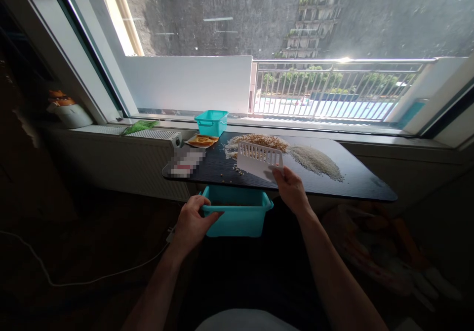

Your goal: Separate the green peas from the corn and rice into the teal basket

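Left hand [194, 220]: partly curled, thumb and fingers gripping the left end of the rim of a turquoise tub [235, 222]. Tub sits at the near edge of the table [366, 173], below the top, over the person's lap. Something dark lies inside; too shaded to identify.

Right hand [292, 188]: thumb and fingers closed in a pinch on the right end of a white slotted scraper [257, 168]. Scraper is tilted, row of slots uppermost, above the near part of the table.

Behind the scraper, a heap of tan kernels [264, 140] mixed with pale grains at its left side. To the right, a long heap of white grains [316, 161], its near end trailing toward the table's front. A few loose kernels lie left of the scraper, near the front edge.

Table's left end: a blurred-out flat item [188, 162]; behind it, an orange-yellow packet [203, 140]. Second turquoise tub [212, 123] stands just behind the packet, by the window. Farther left, a green cloth [140, 127] on the radiator [159, 134]. Outside the glass, a metal railing [333, 91].
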`<act>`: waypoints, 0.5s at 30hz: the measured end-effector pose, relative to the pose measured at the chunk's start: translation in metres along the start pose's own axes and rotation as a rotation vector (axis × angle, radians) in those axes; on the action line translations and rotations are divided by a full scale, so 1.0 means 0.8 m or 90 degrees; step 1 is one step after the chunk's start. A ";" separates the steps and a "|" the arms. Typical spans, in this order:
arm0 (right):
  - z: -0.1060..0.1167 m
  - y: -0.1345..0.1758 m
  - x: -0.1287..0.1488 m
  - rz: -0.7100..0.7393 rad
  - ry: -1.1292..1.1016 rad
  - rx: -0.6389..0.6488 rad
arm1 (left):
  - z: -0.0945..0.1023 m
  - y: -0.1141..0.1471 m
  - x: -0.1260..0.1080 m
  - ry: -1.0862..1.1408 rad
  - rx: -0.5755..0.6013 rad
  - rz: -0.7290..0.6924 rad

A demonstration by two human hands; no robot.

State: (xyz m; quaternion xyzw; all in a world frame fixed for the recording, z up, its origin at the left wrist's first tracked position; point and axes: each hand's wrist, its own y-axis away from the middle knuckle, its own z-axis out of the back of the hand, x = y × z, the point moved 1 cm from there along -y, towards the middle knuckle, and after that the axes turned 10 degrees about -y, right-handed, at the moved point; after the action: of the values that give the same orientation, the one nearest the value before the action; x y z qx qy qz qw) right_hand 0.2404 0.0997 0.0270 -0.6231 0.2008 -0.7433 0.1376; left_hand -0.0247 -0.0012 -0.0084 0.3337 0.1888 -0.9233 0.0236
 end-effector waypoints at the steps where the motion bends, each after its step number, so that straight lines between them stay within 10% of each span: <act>1: 0.001 0.000 0.001 0.001 -0.002 0.000 | 0.000 0.000 0.000 0.000 0.000 0.002; 15: -0.001 0.001 0.006 -0.011 -0.006 0.026 | 0.005 -0.003 0.000 -0.017 -0.004 0.009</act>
State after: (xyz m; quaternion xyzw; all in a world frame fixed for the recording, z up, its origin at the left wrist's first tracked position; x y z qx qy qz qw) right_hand 0.2386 0.0969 0.0311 -0.6256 0.1795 -0.7454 0.1444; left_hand -0.0276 -0.0004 -0.0048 0.3228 0.1894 -0.9267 0.0335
